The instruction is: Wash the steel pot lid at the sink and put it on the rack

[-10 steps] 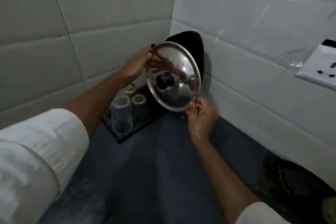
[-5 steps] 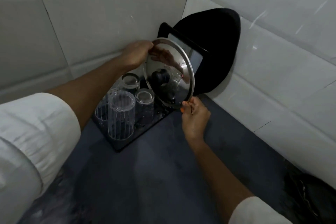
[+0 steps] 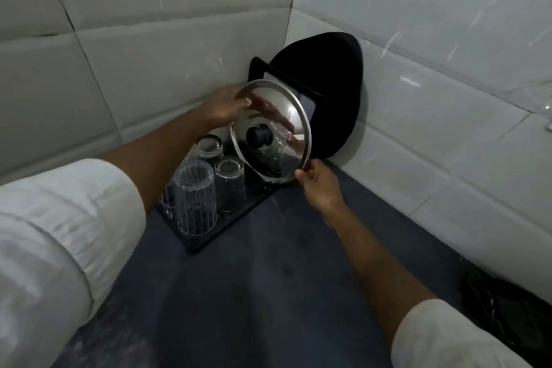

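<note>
Steel lid [image 3: 276, 140] sat mid-frame, tilted on edge over the back of the black rack [image 3: 239, 218], knob facing the camera. Left hand [image 3: 225, 106] had its grip pinching the top rim, right hand [image 3: 318, 181] pinching the bottom edge. Wet steel looked slippery, so I'd guess it could slide down into the upturned glasses [image 3: 197, 200] just beside it, or skid off the dark tray [image 3: 310, 103] behind.

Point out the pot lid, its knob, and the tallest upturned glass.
pot lid [image 3: 294, 116]: head view, on its shiny upper dome.
knob [image 3: 258, 136]: head view, on the black knob's middle.
tallest upturned glass [image 3: 195, 197]: head view, on its ribbed side wall.
</note>
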